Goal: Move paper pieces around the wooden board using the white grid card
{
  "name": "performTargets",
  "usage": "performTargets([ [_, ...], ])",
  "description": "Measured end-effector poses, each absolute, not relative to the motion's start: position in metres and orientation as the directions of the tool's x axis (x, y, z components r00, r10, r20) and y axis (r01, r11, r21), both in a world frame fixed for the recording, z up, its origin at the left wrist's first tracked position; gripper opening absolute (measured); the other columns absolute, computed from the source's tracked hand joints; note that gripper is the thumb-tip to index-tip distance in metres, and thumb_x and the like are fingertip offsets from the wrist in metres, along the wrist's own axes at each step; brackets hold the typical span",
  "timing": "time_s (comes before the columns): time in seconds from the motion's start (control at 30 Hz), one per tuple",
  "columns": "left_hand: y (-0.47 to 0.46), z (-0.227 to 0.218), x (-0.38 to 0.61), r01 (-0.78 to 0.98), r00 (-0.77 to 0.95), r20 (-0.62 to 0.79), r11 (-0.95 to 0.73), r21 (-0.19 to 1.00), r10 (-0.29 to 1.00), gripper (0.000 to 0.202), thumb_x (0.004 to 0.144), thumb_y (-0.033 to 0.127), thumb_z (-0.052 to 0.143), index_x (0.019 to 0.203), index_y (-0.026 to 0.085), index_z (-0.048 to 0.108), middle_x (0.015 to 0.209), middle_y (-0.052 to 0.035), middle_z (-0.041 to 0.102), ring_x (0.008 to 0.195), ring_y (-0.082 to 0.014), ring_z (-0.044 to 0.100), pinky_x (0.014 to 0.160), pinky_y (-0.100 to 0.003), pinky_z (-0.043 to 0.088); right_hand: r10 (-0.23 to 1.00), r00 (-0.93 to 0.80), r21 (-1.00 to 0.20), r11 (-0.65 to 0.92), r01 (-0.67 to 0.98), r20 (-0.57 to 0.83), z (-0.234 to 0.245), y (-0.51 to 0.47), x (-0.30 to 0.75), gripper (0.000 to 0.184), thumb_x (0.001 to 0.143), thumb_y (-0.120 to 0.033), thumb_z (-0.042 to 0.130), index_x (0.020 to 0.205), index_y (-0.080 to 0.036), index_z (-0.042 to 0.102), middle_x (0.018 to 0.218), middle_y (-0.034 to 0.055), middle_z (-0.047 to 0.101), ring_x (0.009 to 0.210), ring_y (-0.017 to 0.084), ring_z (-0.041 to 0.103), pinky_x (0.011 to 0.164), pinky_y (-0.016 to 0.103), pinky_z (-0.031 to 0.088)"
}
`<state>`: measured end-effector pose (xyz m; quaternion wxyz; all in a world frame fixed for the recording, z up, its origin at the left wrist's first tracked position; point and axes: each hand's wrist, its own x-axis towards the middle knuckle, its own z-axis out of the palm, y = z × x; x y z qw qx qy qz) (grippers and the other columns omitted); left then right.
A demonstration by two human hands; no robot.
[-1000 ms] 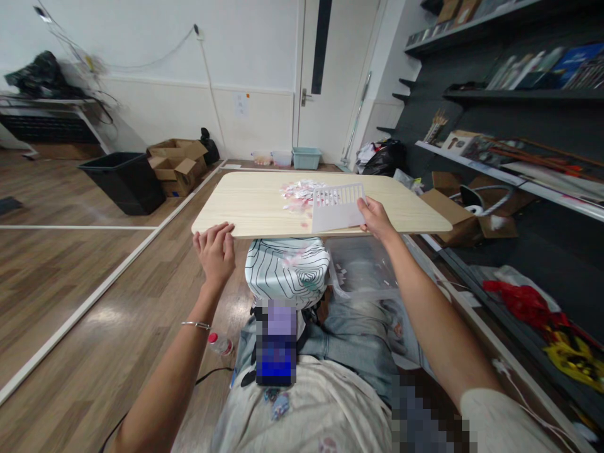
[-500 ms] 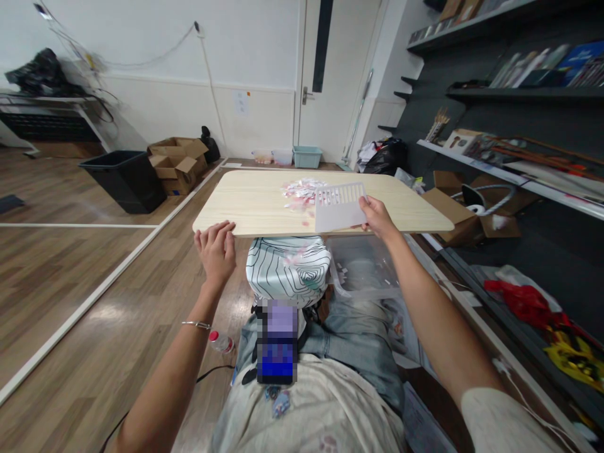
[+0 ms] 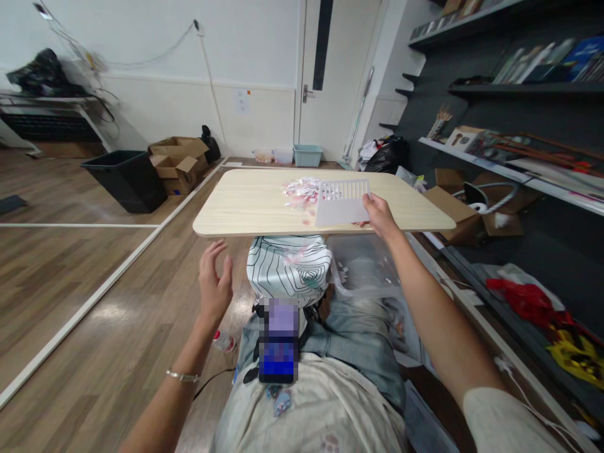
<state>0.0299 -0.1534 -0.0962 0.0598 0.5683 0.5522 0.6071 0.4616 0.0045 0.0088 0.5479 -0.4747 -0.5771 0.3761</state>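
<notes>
A thin white slotted sheet (image 3: 343, 211), with a row of narrow openings along its far side, is tilted above the tabletop. My right hand (image 3: 379, 215) grips its right edge between thumb and fingers. Left of the sheet, a pile of small white and pink pieces (image 3: 302, 190) lies on the pale wooden table (image 3: 250, 204); the sheet hides part of it. My left hand (image 3: 216, 281) is off the table, just in front of its near left edge, fingers loosely curved, thumb apart, holding nothing.
Below the table's near edge stand a stool with a patterned cover (image 3: 287, 267) and a clear plastic bin (image 3: 365, 267) with small white bits. A bottle (image 3: 223, 340) is on the floor at left. Shelves (image 3: 514, 167) and an open cardboard box (image 3: 455, 204) line the right side.
My left hand has let go of the table's near left edge and drawn back toward me. The slotted sheet in my right hand has shifted slightly right.
</notes>
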Motion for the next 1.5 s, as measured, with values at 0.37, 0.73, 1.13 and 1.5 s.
performTargets([
  [0.37, -0.322, -0.189, 0.091, -0.301, -0.232, -0.456, 0.383, 0.874, 0.859, 0.080, 0.057, 0.056, 0.108, 0.126, 0.021, 0.084, 0.138, -0.0173, 0.083, 0.139, -0.0445, 0.073, 0.117, -0.054, 0.059, 0.962, 0.077, -0.957, 0.249, 0.148, 0.262, 0.009, 0.007, 0.462, 0.053, 0.095, -0.075, 0.080, 0.104, -0.025, 0.068, 0.073, 0.0011, 0.072, 0.053, 0.019, 0.065, 0.038, 0.026, 0.047],
  [0.73, -0.319, -0.193, 0.109, -0.069, -0.344, -0.250, 0.241, 0.968, 0.905, 0.070, 0.062, 0.064, 0.101, 0.115, 0.021, 0.085, 0.128, -0.0156, 0.083, 0.130, -0.0419, 0.076, 0.117, -0.056, 0.058, 0.964, 0.101, -0.963, 0.231, 0.137, 0.246, 0.014, 0.003, 0.458, 0.053, 0.093, -0.074, 0.083, 0.104, -0.025, 0.069, 0.068, 0.0000, 0.067, 0.050, 0.019, 0.061, 0.038, 0.029, 0.044],
  [1.13, -0.317, -0.188, 0.109, -0.063, -0.339, -0.258, 0.252, 0.966, 0.905, 0.069, 0.066, 0.072, 0.094, 0.111, 0.021, 0.085, 0.133, -0.0174, 0.082, 0.135, -0.0443, 0.072, 0.127, -0.061, 0.049, 0.967, 0.100, -0.966, 0.223, 0.131, 0.236, 0.011, 0.007, 0.461, 0.059, 0.091, -0.077, 0.083, 0.108, -0.022, 0.072, 0.070, 0.0019, 0.073, 0.049, 0.020, 0.064, 0.035, 0.028, 0.044],
  [1.5, -0.318, -0.189, 0.116, -0.002, -0.369, -0.236, 0.253, 0.968, 0.899, 0.074, 0.062, 0.074, 0.095, 0.113, 0.023, 0.080, 0.123, -0.0144, 0.082, 0.123, -0.0408, 0.076, 0.118, -0.058, 0.055, 0.970, 0.094, -0.969, 0.213, 0.123, 0.225, 0.011, 0.007, 0.461, 0.054, 0.091, -0.075, 0.085, 0.107, -0.025, 0.070, 0.070, 0.0005, 0.072, 0.052, 0.021, 0.068, 0.035, 0.027, 0.042],
])
